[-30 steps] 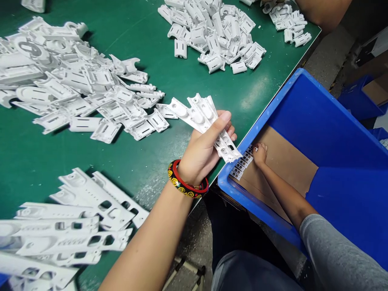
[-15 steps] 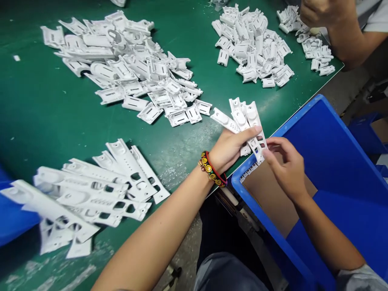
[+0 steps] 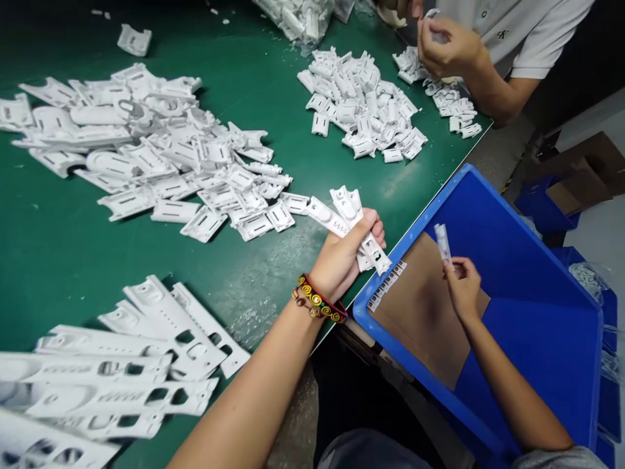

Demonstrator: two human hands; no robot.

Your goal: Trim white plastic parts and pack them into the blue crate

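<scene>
My left hand [image 3: 339, 257], with a patterned bracelet at the wrist, is closed around several long white plastic pieces [image 3: 347, 207] that fan out above the table's edge. Over the blue bin [image 3: 532, 260], my right hand [image 3: 463, 286] pinches one white plastic piece [image 3: 442, 242] by its lower end, holding it roughly upright. Inside the bin lies a brown cardboard sheet [image 3: 424, 312]. A row of white pieces [image 3: 387, 286] lines the sheet's edge nearest the table.
Larger long white pieces [image 3: 170, 319] overlap at the table's lower left. Two heaps of short white parts [image 3: 209, 163] cover parts of the green table [image 3: 273, 273]. A co-worker's hand [image 3: 446, 49] is busy at the far right. A clear bag [image 3: 303, 23] of parts stands at the back.
My right hand has drawn one piece away from the bunch in my left hand and moved right, over the bin. The view has shifted to the right.
</scene>
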